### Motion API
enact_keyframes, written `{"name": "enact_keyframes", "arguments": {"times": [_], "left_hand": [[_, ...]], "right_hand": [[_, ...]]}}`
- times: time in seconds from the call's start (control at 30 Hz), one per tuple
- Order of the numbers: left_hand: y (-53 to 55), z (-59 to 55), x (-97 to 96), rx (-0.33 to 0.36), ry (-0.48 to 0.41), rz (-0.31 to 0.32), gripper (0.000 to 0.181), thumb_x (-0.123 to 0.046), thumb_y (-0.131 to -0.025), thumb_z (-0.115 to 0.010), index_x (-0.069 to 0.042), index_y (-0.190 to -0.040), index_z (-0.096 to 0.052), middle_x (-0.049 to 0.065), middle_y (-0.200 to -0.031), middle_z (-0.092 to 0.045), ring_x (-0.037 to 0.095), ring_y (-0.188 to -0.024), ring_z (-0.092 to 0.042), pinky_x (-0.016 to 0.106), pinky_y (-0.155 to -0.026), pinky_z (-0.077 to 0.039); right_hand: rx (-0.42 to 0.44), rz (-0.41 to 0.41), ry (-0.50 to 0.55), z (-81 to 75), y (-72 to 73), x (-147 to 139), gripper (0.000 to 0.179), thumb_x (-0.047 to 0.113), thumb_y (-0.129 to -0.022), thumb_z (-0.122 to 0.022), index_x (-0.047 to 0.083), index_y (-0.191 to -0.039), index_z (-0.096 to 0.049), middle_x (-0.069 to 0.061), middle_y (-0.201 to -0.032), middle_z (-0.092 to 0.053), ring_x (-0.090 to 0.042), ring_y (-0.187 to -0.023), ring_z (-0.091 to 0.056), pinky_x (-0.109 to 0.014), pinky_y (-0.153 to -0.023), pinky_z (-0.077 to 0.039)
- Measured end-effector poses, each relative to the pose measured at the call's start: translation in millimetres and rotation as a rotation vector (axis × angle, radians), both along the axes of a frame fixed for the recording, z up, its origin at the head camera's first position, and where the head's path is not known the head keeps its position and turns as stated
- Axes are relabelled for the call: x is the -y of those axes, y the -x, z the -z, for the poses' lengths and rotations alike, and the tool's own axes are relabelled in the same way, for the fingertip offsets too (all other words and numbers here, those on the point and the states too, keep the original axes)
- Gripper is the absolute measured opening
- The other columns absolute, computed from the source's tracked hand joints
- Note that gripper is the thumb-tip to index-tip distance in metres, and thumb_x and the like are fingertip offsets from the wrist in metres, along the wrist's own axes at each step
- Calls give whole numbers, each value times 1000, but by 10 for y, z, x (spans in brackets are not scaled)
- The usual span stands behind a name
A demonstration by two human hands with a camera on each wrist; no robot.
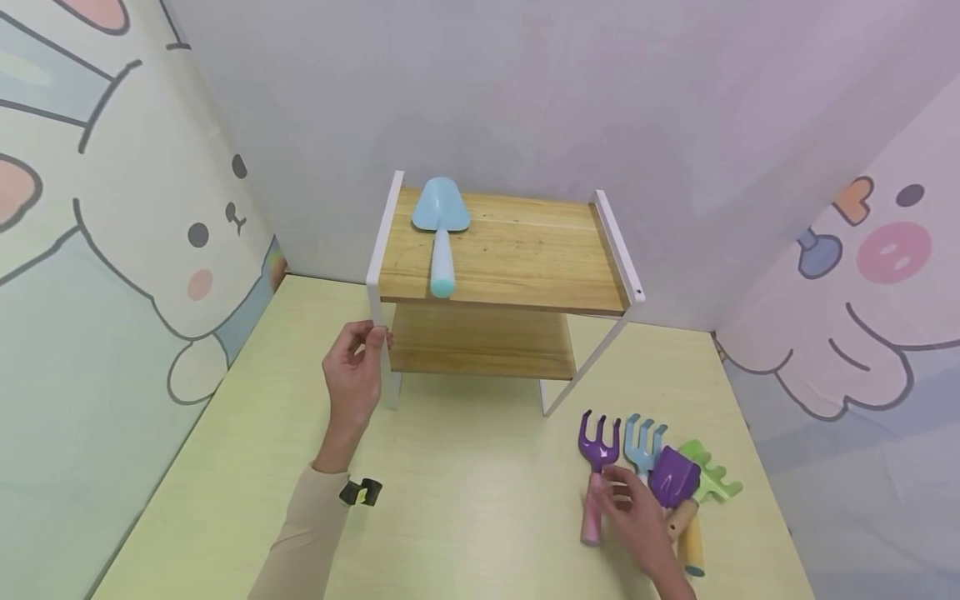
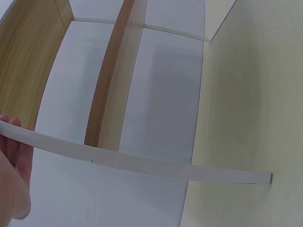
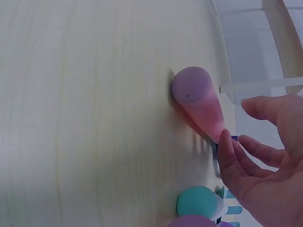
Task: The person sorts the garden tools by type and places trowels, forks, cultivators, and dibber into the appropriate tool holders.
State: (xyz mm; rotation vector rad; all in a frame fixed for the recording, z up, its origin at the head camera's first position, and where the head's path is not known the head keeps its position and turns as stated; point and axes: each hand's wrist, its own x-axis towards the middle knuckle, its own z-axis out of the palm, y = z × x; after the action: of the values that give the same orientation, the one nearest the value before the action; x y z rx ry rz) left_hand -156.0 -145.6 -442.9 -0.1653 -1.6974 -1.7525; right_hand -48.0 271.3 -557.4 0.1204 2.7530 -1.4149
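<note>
My left hand grips the white front-left leg of a two-tier wooden shelf, thumb and fingers about the metal. The left wrist view shows its fingers behind the white bar. On the top board lies a light blue trowel, handle toward me. At the right, my right hand is at the pink handle of a purple hand fork lying on the table. In the right wrist view the thumb stands apart from the fingers, and fingertips are beside or touching the pink handle.
Right of the purple fork lie a light blue hand fork, a purple shovel, a green rake and a yellow handle, close together. The shelf stands near the back wall. Cartoon-printed walls flank the table.
</note>
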Motion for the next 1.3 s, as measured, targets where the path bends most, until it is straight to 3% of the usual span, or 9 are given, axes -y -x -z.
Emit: {"name": "enact_keyframes", "arguments": {"times": [0.17, 0.37, 0.5, 0.8, 1.07, 1.23, 1.3], "left_hand": [[-6, -5, 6, 1, -3, -1, 14, 1, -102, -61, 15, -101, -63, 3, -88, -66, 15, -81, -66, 20, -71, -58], [-7, -5, 11, -6, 1, -8, 14, 1, -102, -61, 15, -101, -63, 15, -88, -65, 16, -81, -66, 18, -71, -57], [-11, -7, 13, -12, 9, -14, 15, 0, -102, -62, 15, -101, -63, 24, -88, -63, 20, -81, -67, 20, -71, -59], [-2, 12, -2, -18, -9, -5, 13, 2, -102, -61, 15, -100, -63, 0, -88, -67, 13, -81, -66, 19, -71, -58], [4, 14, 2, -7, 6, -8, 14, 0, -102, -61, 14, -101, -63, 0, -88, -66, 15, -81, -67, 17, -71, -57], [4, 11, 1, -4, 4, -7, 14, 1, -102, -61, 14, -101, -63, -2, -88, -66, 17, -82, -67, 18, -72, -58], [2, 10, 1, -3, 3, -7, 14, 1, -102, -61, 14, -101, -63, -2, -88, -67, 16, -82, -67, 18, -72, -58]], "right_hand": [[30, -5, -32, 22, -17, -5, 49, 4, -90, -78, -4, -133, -57, -17, -122, -68, -28, -104, -69, -27, -87, -59], [110, 10, -74, 19, -13, 9, 51, 9, -88, -81, -3, -132, -58, -16, -120, -69, -26, -101, -70, -25, -83, -59], [119, 8, -99, -3, -8, 17, 45, 10, -87, -82, -3, -126, -61, -13, -112, -70, -25, -96, -70, -25, -79, -59], [237, 24, -117, 16, 14, -51, 50, 27, -91, -79, 1, -131, -63, -8, -114, -71, -26, -103, -69, -42, -88, -59], [277, 53, 59, -33, -5, -79, 54, 25, -92, -79, -4, -134, -60, -15, -118, -70, -33, -106, -70, -35, -82, -62], [296, 80, 187, -81, -31, -58, 54, 16, -93, -77, -7, -137, -56, -20, -119, -67, -31, -101, -71, -33, -76, -63], [303, 87, 194, -108, -44, -50, 53, 16, -93, -77, -5, -137, -57, -19, -120, -67, -30, -100, -72, -32, -75, -63]]}}
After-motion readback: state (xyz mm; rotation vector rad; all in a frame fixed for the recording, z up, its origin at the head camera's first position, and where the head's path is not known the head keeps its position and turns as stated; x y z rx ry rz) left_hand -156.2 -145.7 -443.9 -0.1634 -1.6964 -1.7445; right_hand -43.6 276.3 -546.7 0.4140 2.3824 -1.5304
